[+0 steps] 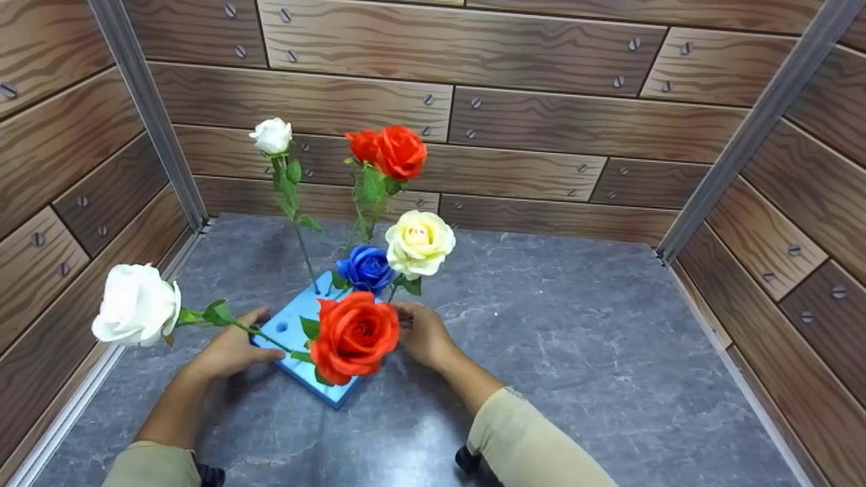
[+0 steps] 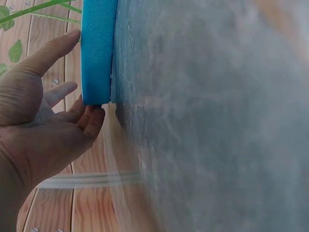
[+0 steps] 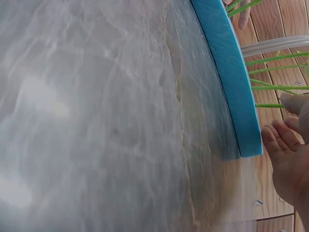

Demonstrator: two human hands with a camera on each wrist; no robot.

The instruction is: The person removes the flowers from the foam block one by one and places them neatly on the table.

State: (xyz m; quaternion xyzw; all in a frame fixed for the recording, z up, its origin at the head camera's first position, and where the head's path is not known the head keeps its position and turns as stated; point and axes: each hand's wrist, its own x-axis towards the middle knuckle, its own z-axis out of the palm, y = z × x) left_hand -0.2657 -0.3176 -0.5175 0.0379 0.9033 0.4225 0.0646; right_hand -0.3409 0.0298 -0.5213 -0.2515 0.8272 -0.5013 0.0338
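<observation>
A light blue block point(image 1: 312, 379) with holes in its top lies on the grey table, and artificial roses stand in it. My left hand point(image 1: 233, 348) holds the block's left corner, thumb at the near side; in the left wrist view its fingers curl at the block's end. My right hand point(image 1: 425, 335) is at the opposite side, partly hidden behind a large red rose point(image 1: 358, 335). In the right wrist view its loosely extended fingers point(image 3: 280, 137) are at the block's edge, near the green stems. A white rose point(image 1: 137, 306) leans left over my left hand.
Behind stand a blue rose point(image 1: 366, 268), a pale yellow rose point(image 1: 421, 242), a small white rose point(image 1: 272, 136) and two red roses point(image 1: 402, 152). Wood-patterned walls point(image 1: 541, 122) with metal corner strips enclose the grey tabletop point(image 1: 575, 352).
</observation>
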